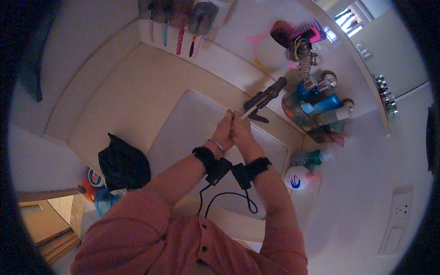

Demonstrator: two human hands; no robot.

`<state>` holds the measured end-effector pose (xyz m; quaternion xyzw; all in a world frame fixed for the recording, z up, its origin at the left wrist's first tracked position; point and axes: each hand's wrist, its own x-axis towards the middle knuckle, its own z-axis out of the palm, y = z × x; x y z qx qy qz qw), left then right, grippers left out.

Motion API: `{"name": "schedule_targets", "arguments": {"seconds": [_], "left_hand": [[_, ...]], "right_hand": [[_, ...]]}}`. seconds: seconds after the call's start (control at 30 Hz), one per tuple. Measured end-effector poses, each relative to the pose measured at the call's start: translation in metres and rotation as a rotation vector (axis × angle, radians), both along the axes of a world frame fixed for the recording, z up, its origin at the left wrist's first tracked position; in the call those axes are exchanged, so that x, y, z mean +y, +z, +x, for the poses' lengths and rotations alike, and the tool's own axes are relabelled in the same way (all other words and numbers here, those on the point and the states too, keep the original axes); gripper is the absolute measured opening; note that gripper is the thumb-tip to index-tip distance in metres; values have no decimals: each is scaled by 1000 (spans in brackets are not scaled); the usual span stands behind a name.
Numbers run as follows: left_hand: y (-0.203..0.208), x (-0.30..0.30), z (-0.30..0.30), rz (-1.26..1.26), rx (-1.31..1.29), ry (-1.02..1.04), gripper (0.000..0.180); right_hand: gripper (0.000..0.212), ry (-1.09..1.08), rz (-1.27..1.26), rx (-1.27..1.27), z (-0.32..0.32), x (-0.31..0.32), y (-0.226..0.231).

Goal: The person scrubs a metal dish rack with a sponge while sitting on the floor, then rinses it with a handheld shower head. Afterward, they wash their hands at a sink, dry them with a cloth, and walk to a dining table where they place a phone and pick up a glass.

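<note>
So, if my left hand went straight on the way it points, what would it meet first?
Probably your right hand, right against it; beyond that, likely the dark faucet, though depth is unclear.

Pretty dim overall, cool purplish cast on right wall [353, 183]. Brightest spot: window [352, 19] far right, basically blown out. Soft shadow around faucet [275, 89]. Grain everywhere; left hand [223, 132] and right hand [241, 130] kinda mushy. Fisheye bends counter [128, 87] edges, corners fade to black.
</note>
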<state>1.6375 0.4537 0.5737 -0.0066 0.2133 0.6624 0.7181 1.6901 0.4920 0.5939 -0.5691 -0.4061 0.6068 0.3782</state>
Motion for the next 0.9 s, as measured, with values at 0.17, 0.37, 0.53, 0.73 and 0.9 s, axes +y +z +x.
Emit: {"name": "schedule_targets", "arguments": {"seconds": [0.17, 0.37, 0.53, 0.73, 0.9], "left_hand": [[7, -11, -1, 180, 523, 50, 35], [25, -10, 6, 211, 401, -65, 34], [49, -10, 3, 17, 173, -166, 37], [27, -3, -7, -2, 161, -175, 41], [16, -18, 7, 444, 869, -36, 51]], "right_hand": [[30, 217, 459, -475, 4, -3, -3], [41, 374, 821, -996, 26, 2, -3], [45, 513, 629, -987, 32, -3, 1], [47, 300, 290, 31, 23, -23, 6], [51, 158, 13, 124, 19, -9, 2]]}}
